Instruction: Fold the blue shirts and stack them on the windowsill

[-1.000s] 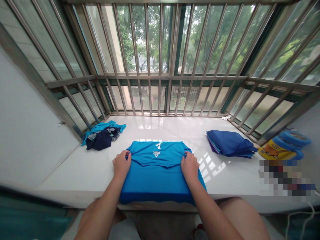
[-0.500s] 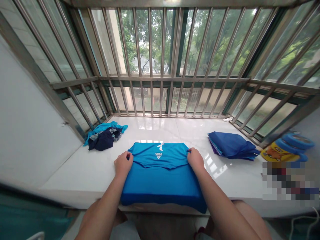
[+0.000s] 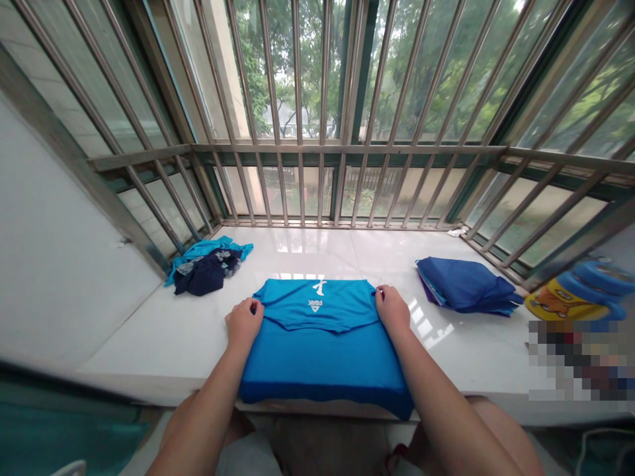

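A bright blue shirt (image 3: pixel 322 344) with a small white logo lies partly folded on the white tiled ledge (image 3: pixel 149 330) in front of me. Its top part is folded down over the body. My left hand (image 3: pixel 244 322) pinches the fold at the shirt's left edge. At the right edge my right hand (image 3: pixel 391 308) grips the same fold. The shirt's lower hem hangs a little over the ledge's front edge.
A crumpled heap of teal and navy clothes (image 3: pixel 207 267) lies at the back left. A folded stack of dark blue clothes (image 3: pixel 466 284) sits at the right. A yellow and blue object (image 3: pixel 580 291) lies at the far right. Metal window bars (image 3: pixel 317 132) fence the ledge.
My right hand has moved outward and slightly away from me along the shirt's right edge, widening the fold. My left hand has hardly moved. The camera has tilted a little.
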Motion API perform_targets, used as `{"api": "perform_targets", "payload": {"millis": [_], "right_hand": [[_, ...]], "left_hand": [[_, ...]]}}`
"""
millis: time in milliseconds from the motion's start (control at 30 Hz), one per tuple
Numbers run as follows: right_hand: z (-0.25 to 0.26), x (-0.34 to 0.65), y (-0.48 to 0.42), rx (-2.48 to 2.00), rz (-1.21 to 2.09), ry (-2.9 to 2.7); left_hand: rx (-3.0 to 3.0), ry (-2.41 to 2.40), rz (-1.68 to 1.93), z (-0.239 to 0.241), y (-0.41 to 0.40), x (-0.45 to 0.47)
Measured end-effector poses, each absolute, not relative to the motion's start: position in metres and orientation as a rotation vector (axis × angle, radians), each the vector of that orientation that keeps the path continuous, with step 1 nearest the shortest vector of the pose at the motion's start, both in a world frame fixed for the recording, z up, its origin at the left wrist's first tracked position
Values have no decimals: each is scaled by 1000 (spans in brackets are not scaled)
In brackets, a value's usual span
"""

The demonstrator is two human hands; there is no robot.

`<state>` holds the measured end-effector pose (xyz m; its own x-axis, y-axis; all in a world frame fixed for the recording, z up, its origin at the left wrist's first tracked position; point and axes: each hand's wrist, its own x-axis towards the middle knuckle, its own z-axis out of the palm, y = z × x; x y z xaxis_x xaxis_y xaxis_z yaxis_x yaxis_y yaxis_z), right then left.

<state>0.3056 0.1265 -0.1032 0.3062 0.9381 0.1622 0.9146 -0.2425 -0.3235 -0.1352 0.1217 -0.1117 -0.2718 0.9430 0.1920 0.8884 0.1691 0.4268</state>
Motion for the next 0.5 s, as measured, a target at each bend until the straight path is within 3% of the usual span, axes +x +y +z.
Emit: {"api": "perform_targets", "payload": {"millis": [500], "right_hand": [[-90, 309, 149, -2282, 159, -1723]], "left_hand": [[1687, 2281, 695, -103, 148, -148]]}}
